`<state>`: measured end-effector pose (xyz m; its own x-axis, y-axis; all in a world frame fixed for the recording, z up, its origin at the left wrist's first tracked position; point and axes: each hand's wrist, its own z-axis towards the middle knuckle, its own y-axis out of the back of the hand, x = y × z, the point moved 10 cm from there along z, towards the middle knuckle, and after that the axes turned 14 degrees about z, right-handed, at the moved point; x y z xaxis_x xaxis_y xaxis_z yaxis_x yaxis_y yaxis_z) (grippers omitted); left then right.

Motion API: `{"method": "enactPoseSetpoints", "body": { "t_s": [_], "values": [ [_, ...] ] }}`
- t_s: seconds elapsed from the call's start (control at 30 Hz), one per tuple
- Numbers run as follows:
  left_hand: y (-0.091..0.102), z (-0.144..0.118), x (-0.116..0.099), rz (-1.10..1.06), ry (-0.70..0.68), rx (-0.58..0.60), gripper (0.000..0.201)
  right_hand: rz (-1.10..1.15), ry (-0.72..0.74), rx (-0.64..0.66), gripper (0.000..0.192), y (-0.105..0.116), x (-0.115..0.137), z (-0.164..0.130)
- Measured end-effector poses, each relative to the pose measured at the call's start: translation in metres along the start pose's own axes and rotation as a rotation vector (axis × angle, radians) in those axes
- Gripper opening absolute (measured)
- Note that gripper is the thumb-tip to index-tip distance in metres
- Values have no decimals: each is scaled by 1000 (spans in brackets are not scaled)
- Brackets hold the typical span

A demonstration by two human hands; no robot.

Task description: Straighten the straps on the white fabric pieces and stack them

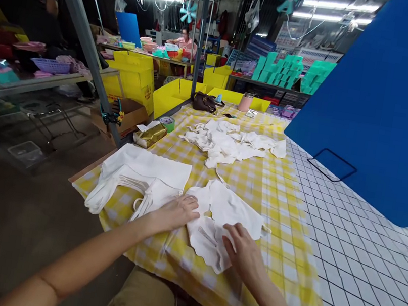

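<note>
A white cloth garment with thin straps lies spread on the yellow checked tablecloth in front of me. My left hand rests flat on its left side, fingers stretched out and touching the fabric. On the lower right part of the same garment is my right hand, its thumb and fingers apart over the cloth. To the left, close to my left hand, sits a neat stack of folded white garments. Farther back lies a loose heap of white garments.
A gold tissue pack and a green tape roll lie at the left edge beside a metal post. A dark bag and a pink cup stand at the back. A large blue board rises at the right.
</note>
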<state>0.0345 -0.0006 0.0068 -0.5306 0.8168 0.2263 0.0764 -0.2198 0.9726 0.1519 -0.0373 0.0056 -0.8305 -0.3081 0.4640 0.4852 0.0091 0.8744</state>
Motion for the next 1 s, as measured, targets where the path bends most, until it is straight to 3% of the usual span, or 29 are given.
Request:
{"method": "enactPoseSetpoints", "body": {
  "t_s": [0.1, 0.2, 0.4, 0.53, 0.63, 0.77, 0.9, 1.0],
  "values": [
    [-1, 2, 15, 3, 60, 70, 24, -53, 198, 207, 27, -24, 27, 3],
    [-2, 11, 17, -62, 86, 114, 33, -103, 306, 295, 23, -31, 35, 0],
    [-22, 44, 26, -296, 237, 171, 14, -153, 343, 330, 19, -31, 27, -3],
    [-32, 53, 35, -463, 303, 145, 5, -17, 302, 351, 17, -21, 30, -6],
    [-26, 49, 45, -520, 301, 102, 5, 259, 229, 343, 17, 8, 36, -10],
    [12, 33, 80, -873, 348, -142, 15, 648, 64, 230, 25, 72, 26, -16],
    [62, 14, 119, -1201, 377, -400, 31, 992, 23, 3, 22, 148, 5, -21],
    [100, 5, 133, -1359, 361, -518, 37, 1049, -37, -234, 21, 199, -15, -24]
  ]
}}
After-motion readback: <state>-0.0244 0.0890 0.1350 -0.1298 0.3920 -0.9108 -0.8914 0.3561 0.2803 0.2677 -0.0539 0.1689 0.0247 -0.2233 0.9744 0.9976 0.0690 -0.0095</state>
